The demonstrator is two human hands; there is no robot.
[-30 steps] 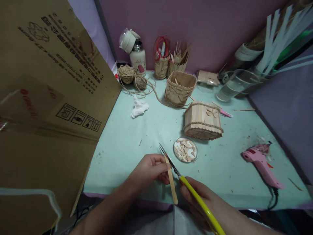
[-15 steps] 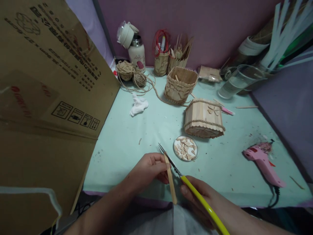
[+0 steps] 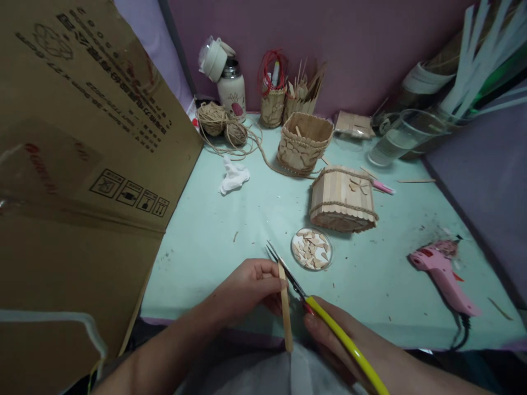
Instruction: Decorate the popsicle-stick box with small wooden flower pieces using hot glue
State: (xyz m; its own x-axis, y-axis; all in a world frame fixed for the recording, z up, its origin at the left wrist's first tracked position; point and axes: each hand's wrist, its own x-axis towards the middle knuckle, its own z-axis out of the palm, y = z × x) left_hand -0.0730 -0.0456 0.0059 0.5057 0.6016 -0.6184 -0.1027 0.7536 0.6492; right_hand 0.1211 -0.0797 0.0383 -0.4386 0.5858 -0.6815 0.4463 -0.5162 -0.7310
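Between the thumb and fingers of my left hand (image 3: 259,282) is a flat wooden craft stick (image 3: 286,321), its lower end pointing toward me. My right hand (image 3: 333,329) is closed around yellow-handled scissors (image 3: 346,343). The scissor blades lie at the stick's upper end, slightly parted at the tips. Just beyond the blades sits a small round clear dish (image 3: 312,249) of cut wooden petal-shaped pieces. Behind the dish, a wooden-stick box (image 3: 343,197) lies on its side, with twine bands and a flower on it.
A pink hot glue gun (image 3: 444,277) lies at right. Further back are an open wooden basket (image 3: 304,142), twine balls (image 3: 212,119), a crumpled tissue (image 3: 234,175), an open flask (image 3: 231,90) and a clear plastic cup (image 3: 389,144). A large cardboard box (image 3: 82,219) stands along the left side.
The craft stick's lower end has swung slightly left and toward me. The scissor blades have shifted very little at its upper end, and both hands keep their hold.
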